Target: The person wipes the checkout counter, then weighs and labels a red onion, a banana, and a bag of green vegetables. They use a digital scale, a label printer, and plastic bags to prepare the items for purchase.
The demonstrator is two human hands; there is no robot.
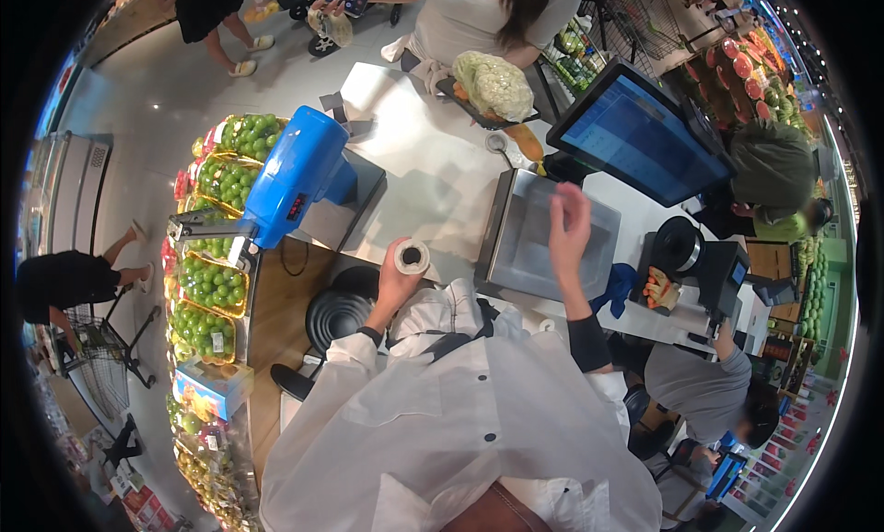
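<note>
My left hand (398, 276) is closed around a whitish roll (412, 256) with a dark hollow core, held upright near the counter's edge. Over the metal platform of a weighing scale (532, 242), my right hand (571, 221) is raised with fingers curved and holds nothing. Beyond the scale, a wrapped cauliflower (494, 86) rests on a black tray (476, 110), near a person in a light top. An orange-yellow squash-like vegetable (526, 142) lies beside the tray. The scale's touch screen (628, 131) stands at the upper right of the platform.
A blue bag-sealing machine (297, 176) stands at the left, beside packed green fruit (214, 280). Black stacked bowls (338, 318) are by my left arm. A blue cloth (617, 289) lies right of the scale. Another scale (722, 276) and a person in grey (697, 387) are further right.
</note>
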